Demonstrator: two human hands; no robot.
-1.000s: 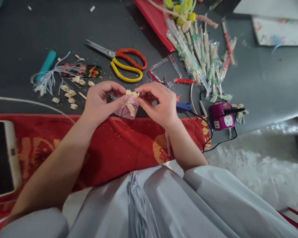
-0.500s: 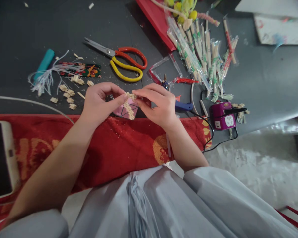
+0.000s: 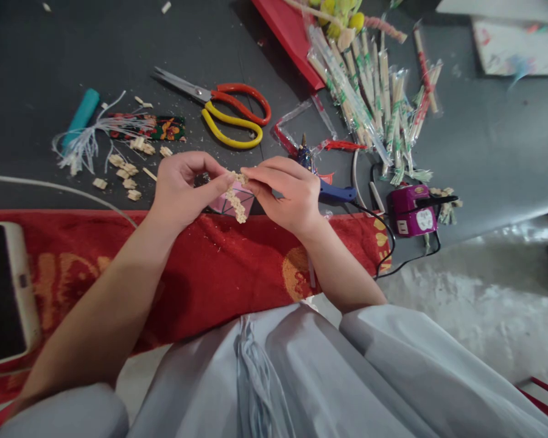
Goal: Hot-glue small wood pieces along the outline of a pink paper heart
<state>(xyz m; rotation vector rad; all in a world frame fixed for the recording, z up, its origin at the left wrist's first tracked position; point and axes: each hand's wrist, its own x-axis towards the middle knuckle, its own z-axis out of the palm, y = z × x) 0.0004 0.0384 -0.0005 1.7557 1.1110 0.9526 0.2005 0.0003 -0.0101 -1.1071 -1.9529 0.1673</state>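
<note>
In the head view, your left hand [image 3: 182, 191] is curled, its thumb and forefinger pinching the upper end of a short beige strip of small glued wooden bits [image 3: 235, 196]. Your right hand [image 3: 287, 193] meets it from the other side, fingers drawn together and pinching the same upper end, so both sets of fingertips touch just above the table edge. The strip hangs down from the pinch, tilted slightly, in front of a pink faceted paper piece [image 3: 238, 201] that lies on the dark tabletop [image 3: 64, 55] just behind the red patterned cloth [image 3: 210, 267].

Beyond your hands lie scissors with one orange and one yellow handle [image 3: 223, 109]. To your left sit loose cut wooden chips [image 3: 123, 173], a bundle of pale threads [image 3: 86, 140] and a teal cylinder [image 3: 83, 115]. To your right a purple glue gun stand [image 3: 413, 213] stands near a heap of wrapped bamboo chopsticks [image 3: 374, 91]. A white phone [image 3: 7, 292] rests on the cloth at far left.
</note>
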